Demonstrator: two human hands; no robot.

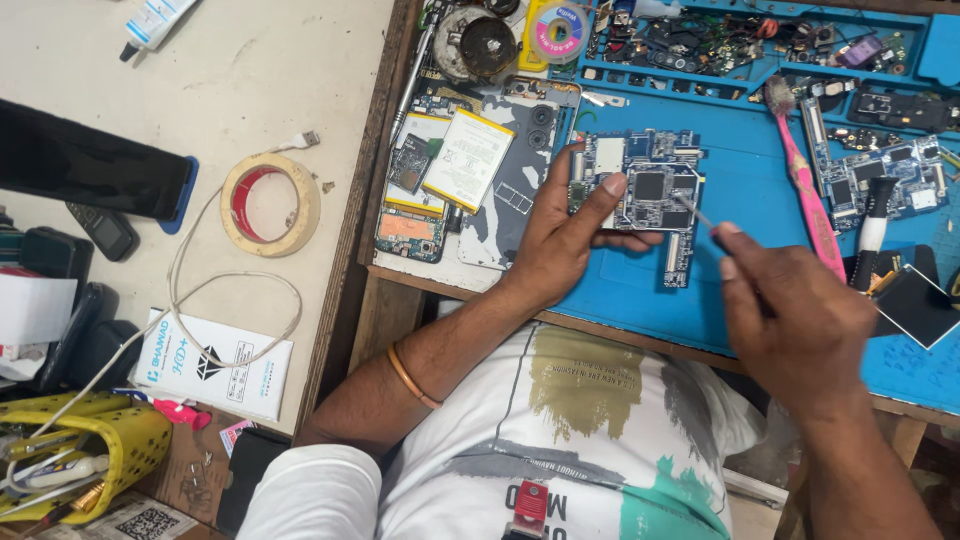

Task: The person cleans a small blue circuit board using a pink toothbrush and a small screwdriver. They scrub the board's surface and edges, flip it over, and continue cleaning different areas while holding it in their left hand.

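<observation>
The left hand (560, 235) pins the circuit board (640, 195) flat near the blue mat's (760, 180) front edge, thumb pressed on it. The right hand (790, 315) pinches thin tweezers (695, 212), tip at the board; steady, light contact seems best.

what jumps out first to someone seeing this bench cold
At centre, the left hand pins a blue circuit board on a blue work mat, while the right hand points a thin metal tool at it. A pink toothbrush lies to the right, and a roll of tape sits on the pale table on the left.
</observation>
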